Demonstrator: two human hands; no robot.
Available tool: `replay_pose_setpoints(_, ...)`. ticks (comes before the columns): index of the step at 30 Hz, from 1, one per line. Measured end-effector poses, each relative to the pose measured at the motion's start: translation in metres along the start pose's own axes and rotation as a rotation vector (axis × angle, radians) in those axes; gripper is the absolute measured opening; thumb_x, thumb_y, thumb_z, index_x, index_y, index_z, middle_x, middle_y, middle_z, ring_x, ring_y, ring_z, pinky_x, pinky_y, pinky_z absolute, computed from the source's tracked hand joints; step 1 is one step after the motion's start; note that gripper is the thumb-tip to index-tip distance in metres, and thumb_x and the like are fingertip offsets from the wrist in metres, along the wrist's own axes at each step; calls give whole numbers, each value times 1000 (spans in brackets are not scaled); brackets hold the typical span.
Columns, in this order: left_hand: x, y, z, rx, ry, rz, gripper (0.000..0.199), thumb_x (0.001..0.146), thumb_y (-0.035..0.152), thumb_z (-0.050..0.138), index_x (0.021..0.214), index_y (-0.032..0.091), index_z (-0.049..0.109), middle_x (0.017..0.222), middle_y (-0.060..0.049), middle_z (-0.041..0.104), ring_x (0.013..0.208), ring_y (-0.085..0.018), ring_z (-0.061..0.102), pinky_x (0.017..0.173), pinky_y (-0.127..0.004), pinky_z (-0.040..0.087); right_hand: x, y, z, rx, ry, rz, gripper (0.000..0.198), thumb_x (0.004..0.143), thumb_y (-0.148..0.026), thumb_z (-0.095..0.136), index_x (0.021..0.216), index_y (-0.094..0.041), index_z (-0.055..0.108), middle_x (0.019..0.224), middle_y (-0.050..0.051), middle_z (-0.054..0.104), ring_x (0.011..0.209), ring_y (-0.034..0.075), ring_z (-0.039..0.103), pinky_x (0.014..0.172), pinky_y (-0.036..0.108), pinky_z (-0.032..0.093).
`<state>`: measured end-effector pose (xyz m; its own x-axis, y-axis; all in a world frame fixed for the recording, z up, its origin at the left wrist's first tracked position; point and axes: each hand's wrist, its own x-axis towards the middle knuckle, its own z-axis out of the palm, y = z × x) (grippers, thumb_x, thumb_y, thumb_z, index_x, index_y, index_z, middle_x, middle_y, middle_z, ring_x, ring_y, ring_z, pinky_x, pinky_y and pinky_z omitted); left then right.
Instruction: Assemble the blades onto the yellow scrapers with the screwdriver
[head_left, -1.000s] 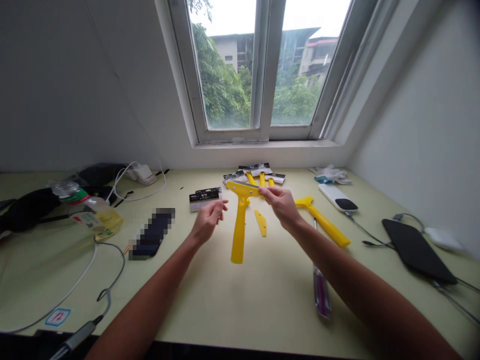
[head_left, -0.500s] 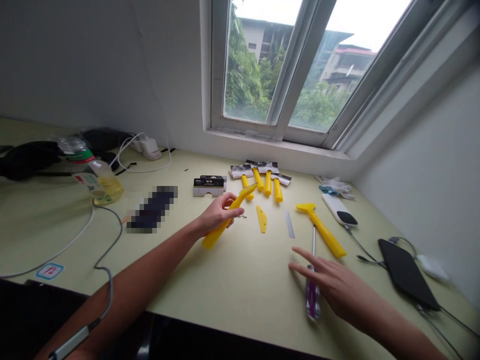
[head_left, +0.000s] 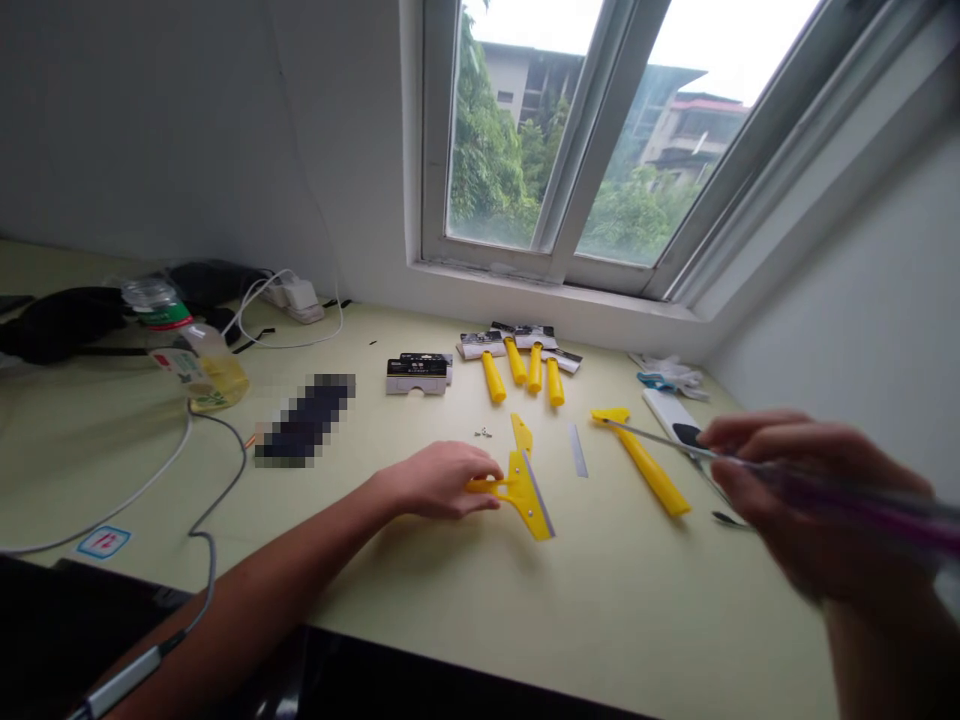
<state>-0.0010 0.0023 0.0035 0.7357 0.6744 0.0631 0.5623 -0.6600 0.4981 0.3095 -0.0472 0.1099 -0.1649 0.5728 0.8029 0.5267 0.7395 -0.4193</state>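
Observation:
My left hand [head_left: 450, 480] is closed round the handle of a yellow scraper [head_left: 529, 495], low over the table. The scraper's head faces right, with a metal blade along its edge and two screws showing. In my right hand [head_left: 810, 500], raised at the right, is a screwdriver [head_left: 697, 443] with a purple handle, its shaft pointing left and partly blurred. Beyond the scraper lie a loose yellow plate [head_left: 522, 433], a bare blade [head_left: 577, 450] and several small screws [head_left: 484, 433]. A second yellow scraper body [head_left: 652, 470] rests under the screwdriver's line.
Several yellow handles [head_left: 535, 368] and black-and-white packages [head_left: 417, 374] lie toward the window. A drink bottle [head_left: 202, 360], a pixelated dark object [head_left: 304, 425] and cables are on the left. A white device [head_left: 667, 412] and a plastic bag [head_left: 671, 375] sit right.
My left hand has lowered and turned the scraper so its head faces right. My right hand has picked up the screwdriver from the table and lifted it to the right.

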Motion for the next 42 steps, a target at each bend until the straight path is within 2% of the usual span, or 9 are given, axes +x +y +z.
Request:
replay_pose_setpoints(2,-1,2,5,85,-67,38,27,86,41,62,107,24,70,102,-5,69,88,-20,65,70,-26,44,24,-9,16,239,52,103,11,78,-19,69,80,-26,60,69,1,68,45,14,59,41,28,48)
replay_pose_setpoints(4,-1,3,8,127,-105,41,30,85,40,63,111,25,68,103,-5,68,88,-20,65,69,-26,44,40,-10,39,372,-36,212,12,79,-22,69,75,-22,58,61,-1,65,37,13,56,31,25,42)
replay_pose_setpoints(7,0,4,9,118,-107,38,40,84,39,65,123,27,61,108,-4,68,92,-21,65,72,-26,45,44,3,71,413,-209,306,16,81,-23,66,70,-18,54,54,-3,61,35,12,56,32,23,43)
replay_pose_setpoints(11,1,6,7,114,-118,69,39,87,36,63,125,33,61,107,-1,68,91,-19,65,73,-25,44,30,22,95,415,-283,381,15,79,-21,65,71,-17,52,49,-6,55,33,9,53,32,20,40)
replay_pose_setpoints(25,1,3,10,144,-132,80,35,91,35,59,125,38,64,96,-1,63,80,-15,62,67,-23,41,20,38,102,455,-312,394,18,82,-26,64,72,-18,51,54,-3,60,35,10,54,33,21,40)
replay_pose_setpoints(35,0,6,9,159,-131,60,32,91,37,58,122,39,65,92,-1,62,79,-15,62,63,-23,40,24,28,96,463,-525,327,21,84,-32,65,76,-18,52,62,-2,60,44,9,55,41,22,46)
replay_pose_setpoints(38,0,7,9,175,-135,61,33,91,37,59,123,39,65,94,-1,62,79,-15,62,63,-23,39,25,29,105,326,-413,342,21,84,-35,66,93,-20,55,74,1,63,56,12,60,51,25,51)
replay_pose_setpoints(40,0,8,8,191,-140,51,34,90,36,59,124,39,64,95,-1,62,80,-16,62,62,-23,39,24,29,112,270,-245,331,47,81,-34,70,120,-23,48,84,1,64,66,15,63,59,27,54)
replay_pose_setpoints(42,0,9,6,208,-141,38,35,90,35,60,124,39,64,96,-1,63,82,-16,62,62,-23,39,23,27,116,286,-167,327,76,78,-33,72,140,-28,29,85,-1,64,67,16,64,61,28,54)
